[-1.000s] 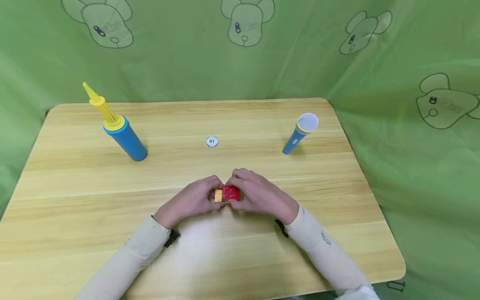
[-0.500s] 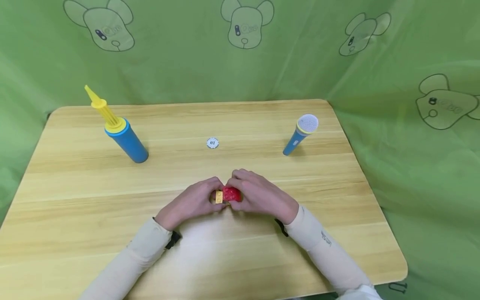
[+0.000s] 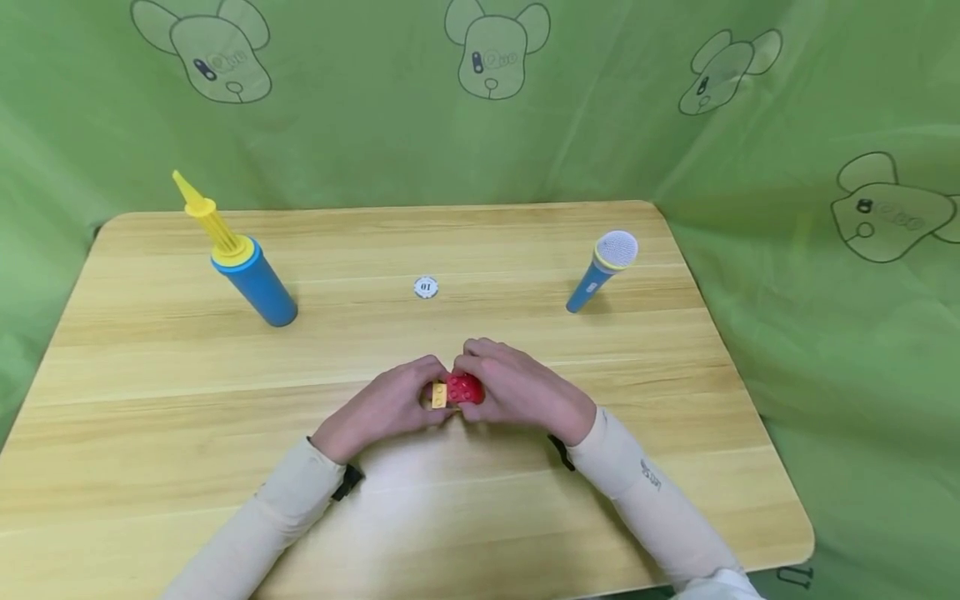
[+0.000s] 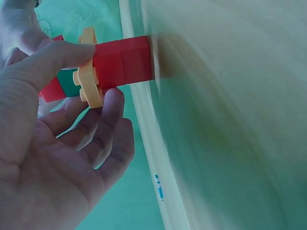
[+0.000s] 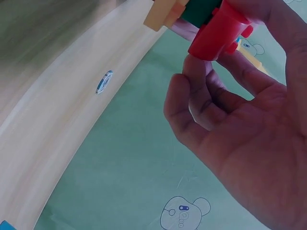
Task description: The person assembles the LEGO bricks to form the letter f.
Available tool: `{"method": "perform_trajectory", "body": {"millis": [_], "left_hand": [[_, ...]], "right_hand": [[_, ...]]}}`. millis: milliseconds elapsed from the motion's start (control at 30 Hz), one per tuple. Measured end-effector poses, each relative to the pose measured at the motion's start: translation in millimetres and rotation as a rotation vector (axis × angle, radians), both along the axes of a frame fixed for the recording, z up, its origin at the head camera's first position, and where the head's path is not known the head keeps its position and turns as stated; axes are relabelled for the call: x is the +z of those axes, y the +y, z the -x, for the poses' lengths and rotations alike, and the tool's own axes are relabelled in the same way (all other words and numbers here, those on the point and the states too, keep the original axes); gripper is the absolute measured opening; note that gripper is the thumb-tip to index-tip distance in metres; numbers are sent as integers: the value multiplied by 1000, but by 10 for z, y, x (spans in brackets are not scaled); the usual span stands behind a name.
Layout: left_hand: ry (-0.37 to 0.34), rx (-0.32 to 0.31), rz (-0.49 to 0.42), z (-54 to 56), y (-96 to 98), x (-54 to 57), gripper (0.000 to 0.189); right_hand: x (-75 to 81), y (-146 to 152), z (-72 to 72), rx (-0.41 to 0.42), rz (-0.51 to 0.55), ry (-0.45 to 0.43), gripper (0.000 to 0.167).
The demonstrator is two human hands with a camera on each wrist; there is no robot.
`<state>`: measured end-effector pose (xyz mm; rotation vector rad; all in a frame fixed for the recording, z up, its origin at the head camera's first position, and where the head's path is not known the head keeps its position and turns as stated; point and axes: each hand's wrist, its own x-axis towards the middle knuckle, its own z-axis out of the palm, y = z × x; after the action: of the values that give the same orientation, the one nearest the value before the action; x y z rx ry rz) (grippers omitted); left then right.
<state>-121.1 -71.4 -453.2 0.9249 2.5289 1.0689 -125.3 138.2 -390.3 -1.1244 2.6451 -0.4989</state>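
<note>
A small stack of toy building bricks stands at the middle of the table between both hands. Its lower part is two red bricks (image 4: 122, 61), the bottom one right at the tabletop. Above them come an orange studded piece (image 4: 88, 81), a green brick (image 4: 70, 84) and a rounded red brick (image 5: 218, 33) with studs. My left hand (image 3: 390, 408) pinches the stack at the orange piece between thumb and fingers. With thumb and fingertips, my right hand (image 3: 517, 387) grips the rounded red brick from the right side, hiding part of it.
A blue and yellow hand pump (image 3: 258, 283) stands at the back left of the wooden table (image 3: 187, 375). A round chip (image 3: 426, 287) marked 10 lies beyond the hands. A blue toy microphone (image 3: 592, 283) is at the back right. Green patterned cloth (image 3: 360, 142) hangs behind.
Both hands keep their hold on the brick stack in nearly the same place. The whole head view has shifted slightly.
</note>
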Motion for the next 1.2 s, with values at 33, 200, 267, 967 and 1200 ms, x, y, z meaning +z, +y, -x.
{"method": "perform_trajectory", "body": {"millis": [33, 200, 267, 967, 1200], "left_hand": [[-2, 2, 3, 0, 1, -1, 29], [-4, 11, 8, -1, 2, -9, 28], [-5, 13, 2, -6, -1, -13, 29], [-9, 34, -5, -50, -23, -28, 86], [52, 46, -69, -24, -21, -22, 86]], "right_hand": [[1, -2, 1, -2, 0, -2, 28], [8, -10, 2, -8, -5, -6, 28], [5, -10, 1, -10, -4, -7, 28], [2, 60, 126, -121, 68, -57, 35], [13, 107, 271, -189, 171, -144, 42]]}}
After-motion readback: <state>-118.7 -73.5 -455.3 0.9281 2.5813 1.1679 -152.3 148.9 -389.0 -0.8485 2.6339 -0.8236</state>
